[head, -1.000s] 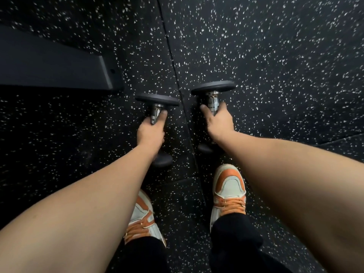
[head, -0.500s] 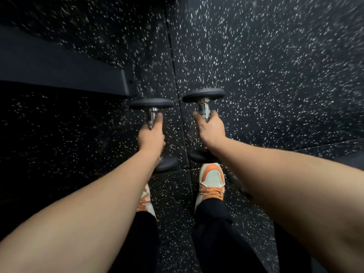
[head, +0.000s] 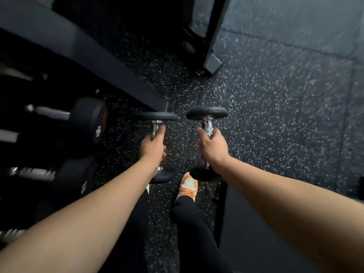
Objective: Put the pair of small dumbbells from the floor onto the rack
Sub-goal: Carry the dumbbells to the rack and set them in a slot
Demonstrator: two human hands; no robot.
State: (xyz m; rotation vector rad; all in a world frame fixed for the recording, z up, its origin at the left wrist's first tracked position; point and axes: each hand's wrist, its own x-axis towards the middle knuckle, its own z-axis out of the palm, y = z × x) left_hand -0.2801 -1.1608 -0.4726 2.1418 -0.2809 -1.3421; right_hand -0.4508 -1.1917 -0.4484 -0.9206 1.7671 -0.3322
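Two small dumbbells with black round ends and chrome handles hang side by side above the speckled floor. My left hand is closed around the handle of the left dumbbell. My right hand grips the handle of the right dumbbell. Both point away from me, far ends level. The rack runs along the left as a dark slanted rail, just left of the left dumbbell.
Larger black dumbbells lie on the rack's lower tiers at the left. A dark upright post with a foot stands ahead. My orange shoe shows below the hands. A dark flat surface lies at lower right.
Both dumbbells have come up off the floor in my hands. The view has risen and swung, bringing the rack with its large dumbbells and the post into sight.
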